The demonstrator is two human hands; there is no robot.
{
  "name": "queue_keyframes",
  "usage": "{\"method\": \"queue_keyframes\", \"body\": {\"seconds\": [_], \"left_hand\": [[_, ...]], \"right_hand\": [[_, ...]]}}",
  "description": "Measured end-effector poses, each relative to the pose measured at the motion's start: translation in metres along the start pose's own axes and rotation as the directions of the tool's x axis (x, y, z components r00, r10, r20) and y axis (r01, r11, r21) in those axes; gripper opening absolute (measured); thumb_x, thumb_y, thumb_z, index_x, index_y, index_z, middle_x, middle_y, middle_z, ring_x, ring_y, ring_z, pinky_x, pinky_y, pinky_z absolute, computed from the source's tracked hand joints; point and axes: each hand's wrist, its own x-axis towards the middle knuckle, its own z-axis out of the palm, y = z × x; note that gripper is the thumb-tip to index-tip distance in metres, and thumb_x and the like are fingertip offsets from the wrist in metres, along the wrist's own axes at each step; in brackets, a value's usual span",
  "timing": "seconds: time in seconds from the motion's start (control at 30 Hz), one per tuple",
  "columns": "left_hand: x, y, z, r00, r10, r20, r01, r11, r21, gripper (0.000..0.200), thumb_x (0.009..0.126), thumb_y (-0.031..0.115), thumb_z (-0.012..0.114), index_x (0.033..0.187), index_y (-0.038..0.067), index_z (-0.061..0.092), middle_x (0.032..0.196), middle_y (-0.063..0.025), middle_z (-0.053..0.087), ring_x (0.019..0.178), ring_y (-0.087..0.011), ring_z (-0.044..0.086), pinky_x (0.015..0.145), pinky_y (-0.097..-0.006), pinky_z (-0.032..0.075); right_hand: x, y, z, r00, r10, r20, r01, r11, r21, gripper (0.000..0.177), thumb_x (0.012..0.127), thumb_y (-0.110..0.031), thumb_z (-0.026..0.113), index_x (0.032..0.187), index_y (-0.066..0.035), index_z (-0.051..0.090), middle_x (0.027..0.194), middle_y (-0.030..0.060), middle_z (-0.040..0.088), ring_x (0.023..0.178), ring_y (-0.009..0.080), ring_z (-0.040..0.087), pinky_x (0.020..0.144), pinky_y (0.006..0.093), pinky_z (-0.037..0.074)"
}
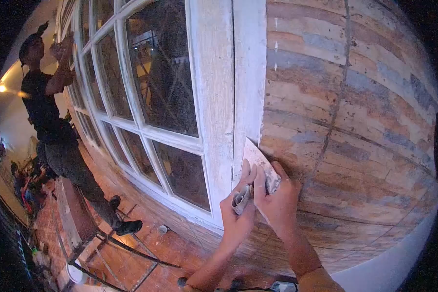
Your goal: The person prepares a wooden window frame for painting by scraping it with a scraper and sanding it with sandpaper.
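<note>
A flat, whitish, stained scraper blade (259, 158) lies with its pointed corner against the white window frame (248, 73), near the frame's edge with the tiled wall. My right hand (277, 194) grips the blade from the right, fingers spread along its face. My left hand (241, 204) is closed around a small rolled or tubular grey piece (240, 199), its fingertips touching the lower left of the blade. Whether that piece is the scraper's handle cannot be made out.
A person in dark clothes (48, 102) stands on a raised plank (68, 214) at the left, hands at the window. Below are a metal frame (146, 277), a white bucket (76, 273) and a small cup (164, 228). Stone-patterned tiles (374, 121) cover the right wall.
</note>
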Motion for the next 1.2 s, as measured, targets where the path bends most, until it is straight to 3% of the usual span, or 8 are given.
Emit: {"method": "queue_keyframes", "body": {"seconds": [0.13, 0.3, 0.43, 0.67, 0.9, 1.0, 1.07, 1.2], "left_hand": [[0.012, 0.01, 0.0, 0.998, 0.023, 0.052, -0.014, 0.985, -0.174, 0.041, 0.075, -0.008, 0.041, 0.115, -0.006, 0.047, 0.133, -0.0186, 0.032, 0.118, -0.0168, 0.035, 0.095, -0.0273, 0.029], [0.006, 0.013, 0.001, 0.996, 0.061, 0.062, -0.057, 0.997, -0.056, 0.043, 0.073, -0.011, 0.039, 0.116, -0.006, 0.047, 0.133, -0.0196, 0.031, 0.118, -0.0179, 0.035, 0.095, -0.0278, 0.028], [0.006, 0.017, 0.003, 0.969, -0.234, -0.08, 0.224, 0.968, -0.116, 0.043, 0.074, -0.01, 0.04, 0.116, -0.006, 0.047, 0.133, -0.0205, 0.03, 0.12, -0.0192, 0.032, 0.098, -0.0292, 0.024], [-0.001, 0.01, -0.003, 0.987, -0.114, -0.109, 0.106, 0.992, -0.075, 0.032, 0.079, 0.001, 0.05, 0.111, -0.005, 0.047, 0.108, -0.0104, 0.053, 0.093, -0.0138, 0.05, 0.083, -0.0277, 0.039], [-0.001, 0.004, -0.01, 0.986, 0.074, 0.152, -0.063, 0.995, -0.075, 0.041, 0.072, -0.003, 0.047, 0.113, -0.005, 0.05, 0.133, -0.0165, 0.033, 0.117, -0.0201, 0.038, 0.096, -0.03, 0.03], [-0.025, -0.011, -0.024, 0.982, -0.011, 0.191, 0.03, 0.995, -0.095, 0.044, 0.077, -0.008, 0.046, 0.12, 0.002, 0.046, 0.13, -0.0132, 0.039, 0.113, -0.0124, 0.039, 0.082, -0.023, 0.039], [-0.056, -0.033, -0.047, 0.917, -0.394, 0.061, 0.383, 0.914, 0.135, 0.036, 0.082, 0.004, 0.048, 0.117, -0.002, 0.047, 0.116, -0.0152, 0.051, 0.104, -0.0191, 0.05, 0.088, -0.0292, 0.04], [-0.075, -0.099, -0.097, 0.875, -0.465, 0.135, 0.432, 0.876, 0.213, 0.031, 0.085, 0.012, 0.051, 0.115, 0.003, 0.051, 0.101, -0.0081, 0.059, 0.09, -0.0137, 0.055, 0.076, -0.0248, 0.045]], "right_hand": [[0.0, 0.007, 0.009, 1.0, 0.016, -0.013, -0.016, 1.0, -0.004, 0.017, 0.078, -0.02, 0.053, 0.081, -0.003, 0.053, 0.059, 0.0193, 0.056, 0.056, 0.0374, 0.057, 0.051, 0.0433, 0.046], [-0.002, 0.008, 0.005, 0.998, -0.044, -0.044, 0.048, 0.994, 0.1, 0.018, 0.078, -0.02, 0.052, 0.081, -0.002, 0.054, 0.059, 0.0204, 0.056, 0.055, 0.0384, 0.056, 0.05, 0.0434, 0.046], [0.004, 0.008, 0.014, 0.998, -0.043, -0.036, 0.045, 0.997, 0.056, 0.017, 0.079, -0.019, 0.052, 0.08, -0.002, 0.054, 0.059, 0.0201, 0.056, 0.055, 0.0382, 0.056, 0.05, 0.0433, 0.045], [-0.013, 0.004, 0.014, 0.999, -0.011, -0.045, 0.011, 1.0, -0.004, 0.018, 0.075, -0.018, 0.056, 0.084, -0.003, 0.053, 0.054, 0.0185, 0.054, 0.052, 0.0375, 0.056, 0.049, 0.044, 0.045], [-0.022, 0.019, 0.007, 0.997, 0.031, -0.068, -0.025, 0.996, 0.084, 0.024, 0.073, -0.019, 0.059, 0.086, 0.001, 0.059, 0.068, 0.0221, 0.059, 0.065, 0.0353, 0.06, 0.059, 0.0397, 0.048], [-0.058, 0.051, 0.005, 0.981, 0.18, 0.074, -0.191, 0.966, 0.173, 0.022, 0.075, -0.018, 0.059, 0.084, 0.002, 0.06, 0.071, 0.021, 0.06, 0.068, 0.0331, 0.061, 0.064, 0.0371, 0.048], [-0.099, 0.082, 0.007, 0.919, 0.311, 0.244, -0.38, 0.866, 0.325, 0.025, 0.075, -0.019, 0.06, 0.089, 0.001, 0.059, 0.073, 0.0193, 0.061, 0.069, 0.0309, 0.061, 0.066, 0.036, 0.048], [-0.112, 0.114, 0.024, 0.939, 0.255, 0.23, -0.326, 0.875, 0.359, 0.026, 0.076, -0.02, 0.059, 0.091, 0.001, 0.058, 0.075, 0.0192, 0.06, 0.071, 0.0309, 0.06, 0.068, 0.0364, 0.047]]}}
